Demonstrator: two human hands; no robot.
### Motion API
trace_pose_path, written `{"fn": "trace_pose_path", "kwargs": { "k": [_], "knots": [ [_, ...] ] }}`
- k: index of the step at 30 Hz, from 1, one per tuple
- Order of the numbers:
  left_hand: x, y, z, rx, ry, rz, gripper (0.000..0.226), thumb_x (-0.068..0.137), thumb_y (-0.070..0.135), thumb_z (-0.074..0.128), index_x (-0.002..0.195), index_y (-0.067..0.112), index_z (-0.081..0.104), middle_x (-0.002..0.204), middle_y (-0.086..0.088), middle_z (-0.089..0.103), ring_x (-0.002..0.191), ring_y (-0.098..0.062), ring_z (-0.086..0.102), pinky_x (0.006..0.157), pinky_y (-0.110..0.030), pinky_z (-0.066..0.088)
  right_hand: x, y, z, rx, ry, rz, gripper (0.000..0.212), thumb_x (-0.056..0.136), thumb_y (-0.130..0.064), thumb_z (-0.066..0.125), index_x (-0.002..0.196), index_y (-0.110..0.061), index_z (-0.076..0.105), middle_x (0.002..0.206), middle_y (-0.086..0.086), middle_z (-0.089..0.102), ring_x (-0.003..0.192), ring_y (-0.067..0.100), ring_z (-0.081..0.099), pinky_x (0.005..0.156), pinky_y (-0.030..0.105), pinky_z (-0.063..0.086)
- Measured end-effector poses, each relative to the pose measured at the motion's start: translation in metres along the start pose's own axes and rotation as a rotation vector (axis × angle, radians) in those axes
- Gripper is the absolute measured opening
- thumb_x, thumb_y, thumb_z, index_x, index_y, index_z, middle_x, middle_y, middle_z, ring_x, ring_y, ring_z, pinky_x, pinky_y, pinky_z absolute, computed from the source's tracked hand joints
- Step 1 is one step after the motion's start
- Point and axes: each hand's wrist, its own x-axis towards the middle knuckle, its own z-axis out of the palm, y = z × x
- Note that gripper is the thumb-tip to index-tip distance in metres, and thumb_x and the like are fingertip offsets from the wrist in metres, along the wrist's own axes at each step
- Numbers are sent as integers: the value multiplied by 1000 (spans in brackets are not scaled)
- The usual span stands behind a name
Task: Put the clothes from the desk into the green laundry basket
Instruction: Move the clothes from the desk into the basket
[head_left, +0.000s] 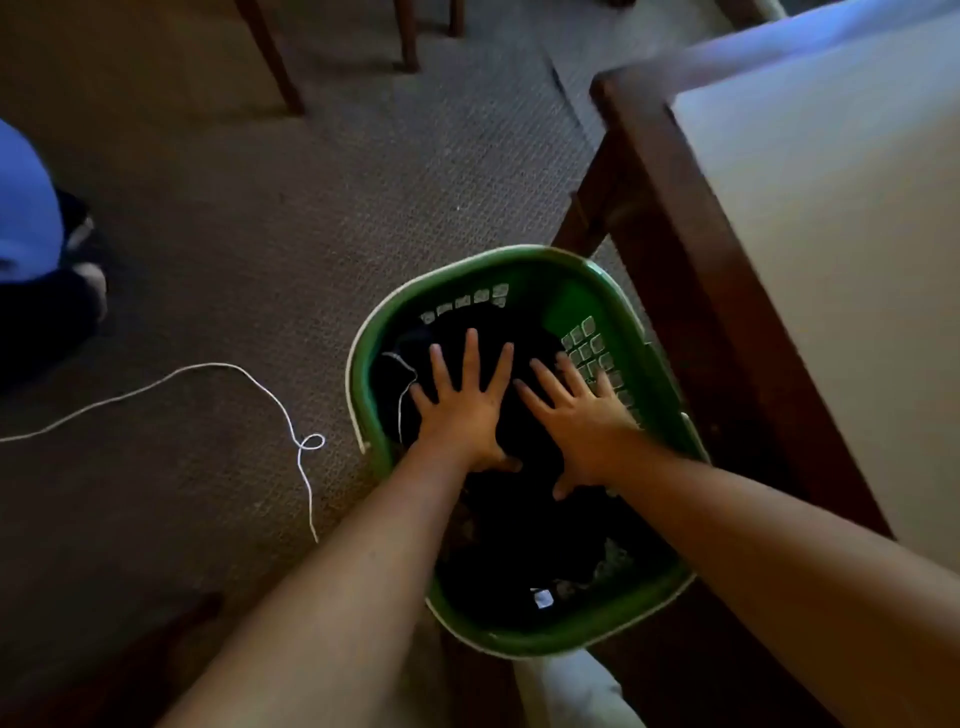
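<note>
While the dark clothes (519, 545) lie heaped inside the green laundry basket (571, 306), the left hand (462, 410) and right hand (582, 421) press flat on them, fingers straight and spread, gripping nothing. The basket's rim sits just beside the desk (670, 218) edge at 3 o'clock. Open carpet (260, 234) spreads from 9 to 12, crossed by a white cord (208, 365).
</note>
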Motion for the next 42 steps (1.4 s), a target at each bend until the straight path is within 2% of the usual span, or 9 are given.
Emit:
{"fn": "trace_pose_path", "kwargs": {
  "k": [4, 9, 13, 20, 25, 28, 32, 36, 42],
  "knots": [
    [57, -26, 71, -220, -177, -215, 155, 58, 62, 91, 150, 49, -33, 154, -4, -53, 149, -58, -18, 111, -82, 15, 73, -9, 72, -101, -16, -10, 137, 68, -79, 68, 152, -33, -29, 161, 10, -36, 146, 48, -29, 113, 76, -3],
    [113, -47, 153, -217, -116, -249, 137, 66, 53, 89, 158, 43, -11, 165, -14, -31, 149, -58, 13, 110, -76, 30, 141, -22, 152, -23, -10, 58, 114, 88, -50, 66, 153, -36, -27, 163, 4, -33, 146, 47, -29, 110, 80, 5],
    [155, -53, 193, -180, -126, -300, 125, 69, 45, 90, 159, 41, 3, 168, -15, -23, 147, -51, 27, 110, -75, 31, 191, -18, 205, 63, -37, 69, 108, 90, -49, 64, 153, -40, -22, 167, 0, -21, 152, 42, -14, 112, 75, 9],
    [226, -69, 238, -204, -158, -340, 116, 76, 42, 87, 158, 43, 5, 167, -15, -25, 146, -55, 26, 111, -72, 33, 255, -10, 251, 72, -57, 71, 107, 86, -58, 68, 155, -44, -12, 169, -5, -4, 152, 35, 7, 111, 65, 24],
    [224, -71, 235, -199, -152, -348, 117, 75, 44, 88, 158, 45, 6, 168, -12, -24, 146, -52, 27, 111, -65, 38, 254, -6, 251, 132, -33, 33, 99, 90, -47, 65, 156, -45, -9, 169, -7, -4, 154, 32, 3, 114, 65, 22],
    [192, -66, 222, -170, -94, -342, 115, 74, 49, 86, 157, 45, 6, 170, -8, -18, 152, -49, 18, 114, -63, 35, 227, -10, 236, 285, -41, 6, 107, 83, -48, 68, 157, -42, -9, 169, -8, -5, 155, 29, -7, 115, 69, 9],
    [132, -47, 217, -212, 98, -339, 101, 91, 61, 64, 162, 37, -4, 172, -4, -12, 158, -38, -3, 125, -57, 14, 166, -11, 210, 488, -96, -13, 115, 75, -41, 70, 158, -38, -9, 169, -5, -8, 154, 25, -16, 120, 61, -5],
    [74, -15, 243, -237, 264, -263, 88, 99, 68, 38, 162, 36, -15, 172, -4, -15, 157, -41, -10, 124, -60, 6, 116, -13, 217, 207, -253, -103, 141, 64, -76, 73, 153, -34, -27, 163, -4, -32, 149, 32, -31, 117, 67, -10],
    [68, -21, 304, -53, 143, -252, 117, 83, 83, 50, 157, 39, -28, 165, -6, -36, 152, -42, -28, 121, -65, -11, 125, -12, 258, 48, -215, -56, 156, 47, -92, 68, 143, -33, -40, 160, 1, -39, 149, 38, -27, 116, 71, -5]
  ]
}}
